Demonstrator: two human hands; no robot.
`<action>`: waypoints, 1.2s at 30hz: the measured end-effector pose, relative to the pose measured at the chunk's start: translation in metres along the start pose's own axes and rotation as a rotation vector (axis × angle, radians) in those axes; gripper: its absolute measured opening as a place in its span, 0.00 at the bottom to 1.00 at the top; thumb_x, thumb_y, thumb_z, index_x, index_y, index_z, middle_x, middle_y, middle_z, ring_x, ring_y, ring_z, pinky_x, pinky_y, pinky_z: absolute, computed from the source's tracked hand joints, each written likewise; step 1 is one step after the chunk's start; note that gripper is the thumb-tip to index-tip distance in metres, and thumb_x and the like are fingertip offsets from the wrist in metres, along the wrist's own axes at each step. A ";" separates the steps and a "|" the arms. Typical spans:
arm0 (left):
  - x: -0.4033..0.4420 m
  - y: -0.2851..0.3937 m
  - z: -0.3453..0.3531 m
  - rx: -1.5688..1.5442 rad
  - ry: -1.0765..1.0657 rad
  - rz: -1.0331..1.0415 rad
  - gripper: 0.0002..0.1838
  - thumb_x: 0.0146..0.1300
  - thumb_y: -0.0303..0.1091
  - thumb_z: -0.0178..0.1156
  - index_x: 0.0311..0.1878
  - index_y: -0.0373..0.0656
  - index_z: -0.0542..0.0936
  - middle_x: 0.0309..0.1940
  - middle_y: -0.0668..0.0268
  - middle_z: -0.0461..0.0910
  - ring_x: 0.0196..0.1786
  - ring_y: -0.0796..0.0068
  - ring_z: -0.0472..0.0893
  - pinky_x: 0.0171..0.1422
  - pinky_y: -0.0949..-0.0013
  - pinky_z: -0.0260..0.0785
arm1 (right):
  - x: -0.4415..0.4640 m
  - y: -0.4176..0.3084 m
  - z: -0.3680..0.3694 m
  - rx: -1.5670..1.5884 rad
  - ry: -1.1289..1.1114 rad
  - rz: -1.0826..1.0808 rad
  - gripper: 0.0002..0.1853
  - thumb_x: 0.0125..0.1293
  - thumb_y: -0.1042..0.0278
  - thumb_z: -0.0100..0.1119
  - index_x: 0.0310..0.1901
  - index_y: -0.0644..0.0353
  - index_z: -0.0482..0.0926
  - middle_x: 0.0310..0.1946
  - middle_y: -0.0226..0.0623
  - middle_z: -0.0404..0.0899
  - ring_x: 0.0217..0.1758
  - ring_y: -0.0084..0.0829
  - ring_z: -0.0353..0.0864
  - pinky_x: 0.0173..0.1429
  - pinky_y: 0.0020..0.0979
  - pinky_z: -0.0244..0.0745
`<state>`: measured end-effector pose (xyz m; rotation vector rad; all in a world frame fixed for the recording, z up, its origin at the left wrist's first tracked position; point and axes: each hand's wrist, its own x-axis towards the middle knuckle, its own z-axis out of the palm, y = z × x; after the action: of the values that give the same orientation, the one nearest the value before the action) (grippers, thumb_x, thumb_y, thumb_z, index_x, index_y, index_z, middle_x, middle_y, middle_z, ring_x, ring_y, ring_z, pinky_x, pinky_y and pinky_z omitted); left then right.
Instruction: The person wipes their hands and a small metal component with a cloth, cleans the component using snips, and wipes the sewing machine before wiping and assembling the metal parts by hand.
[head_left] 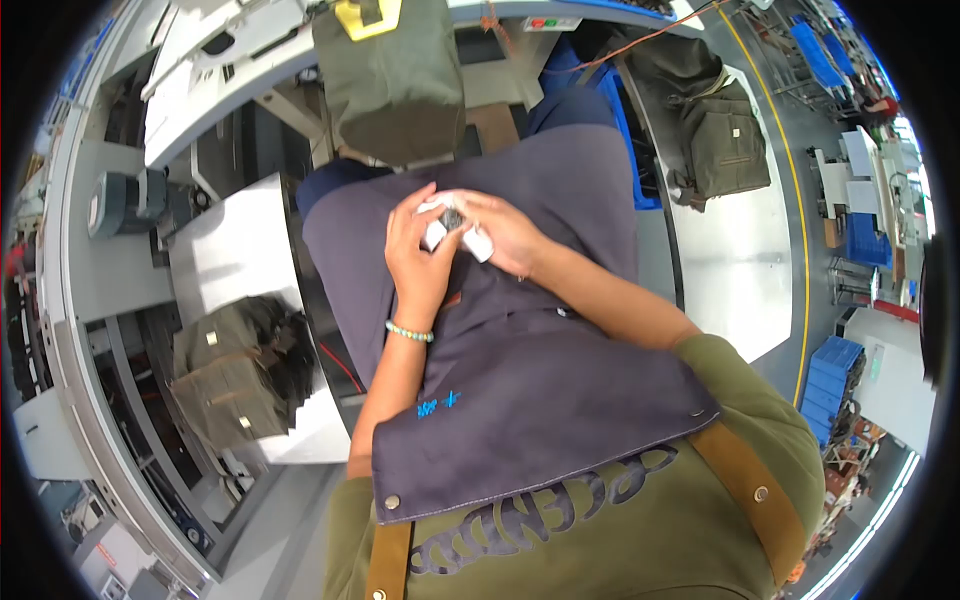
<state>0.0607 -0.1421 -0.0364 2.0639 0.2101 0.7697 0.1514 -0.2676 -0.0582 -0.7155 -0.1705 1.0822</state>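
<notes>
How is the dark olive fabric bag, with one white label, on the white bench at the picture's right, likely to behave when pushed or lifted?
The bag would probably sag when lifted, since its cloth looks creased. Pushed, it may slide, as the bench looks glossy; rolling seems unlikely, given its broad shape.

My left hand (418,240) and right hand (508,232) partly hide the small white object (480,246); the top edge cuts off the olive-green fabric bag (392,95).

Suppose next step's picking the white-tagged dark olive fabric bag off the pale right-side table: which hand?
Right hand, probably: the bag lies on that side, nearer it than the left hand. Both hands hold the small white piece, so neither is free.
</notes>
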 end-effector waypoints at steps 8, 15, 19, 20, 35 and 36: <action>-0.004 -0.011 0.017 0.031 -0.020 -0.157 0.18 0.53 0.20 0.68 0.49 0.36 0.83 0.55 0.51 0.81 0.57 0.53 0.82 0.63 0.60 0.73 | 0.015 0.004 -0.010 0.060 -0.025 0.064 0.16 0.79 0.67 0.51 0.64 0.62 0.71 0.55 0.32 0.77 0.60 0.26 0.78 0.65 0.32 0.74; 0.005 -0.005 0.023 -1.120 0.359 -0.729 0.24 0.75 0.38 0.51 0.71 0.39 0.68 0.69 0.54 0.71 0.72 0.51 0.71 0.73 0.54 0.66 | 0.027 0.018 -0.005 -0.311 -0.003 0.008 0.13 0.78 0.65 0.49 0.57 0.62 0.73 0.43 0.34 0.81 0.42 0.26 0.79 0.46 0.31 0.75; 0.009 -0.015 0.042 -1.461 0.175 -0.948 0.30 0.79 0.52 0.36 0.69 0.37 0.69 0.72 0.51 0.68 0.73 0.50 0.70 0.79 0.51 0.58 | 0.027 0.015 0.016 -1.290 0.088 -0.555 0.10 0.77 0.62 0.50 0.50 0.58 0.74 0.42 0.46 0.82 0.37 0.50 0.82 0.43 0.51 0.73; 0.011 -0.014 0.045 -1.453 0.178 -0.945 0.30 0.79 0.52 0.36 0.69 0.37 0.69 0.72 0.51 0.68 0.73 0.50 0.70 0.79 0.51 0.58 | 0.029 0.003 0.018 -1.411 0.064 -0.510 0.10 0.77 0.61 0.50 0.49 0.58 0.74 0.40 0.47 0.83 0.37 0.51 0.82 0.42 0.51 0.74; 0.019 0.001 0.038 -1.209 0.109 -0.854 0.25 0.78 0.36 0.52 0.74 0.41 0.63 0.63 0.61 0.72 0.62 0.68 0.75 0.67 0.64 0.69 | 0.027 -0.065 0.013 -1.501 0.273 -0.791 0.08 0.68 0.71 0.56 0.41 0.66 0.80 0.55 0.50 0.77 0.58 0.48 0.76 0.65 0.48 0.69; 0.018 -0.006 0.035 -1.194 0.071 -0.810 0.26 0.76 0.33 0.57 0.72 0.40 0.65 0.58 0.63 0.76 0.55 0.71 0.78 0.61 0.68 0.73 | 0.029 -0.076 0.006 -1.222 0.291 -0.776 0.07 0.70 0.73 0.54 0.41 0.66 0.80 0.53 0.50 0.77 0.53 0.47 0.79 0.61 0.44 0.73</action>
<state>0.0964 -0.1555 -0.0474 0.7013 0.4492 0.2908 0.2195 -0.2615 -0.0133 -1.6920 -0.8179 0.0078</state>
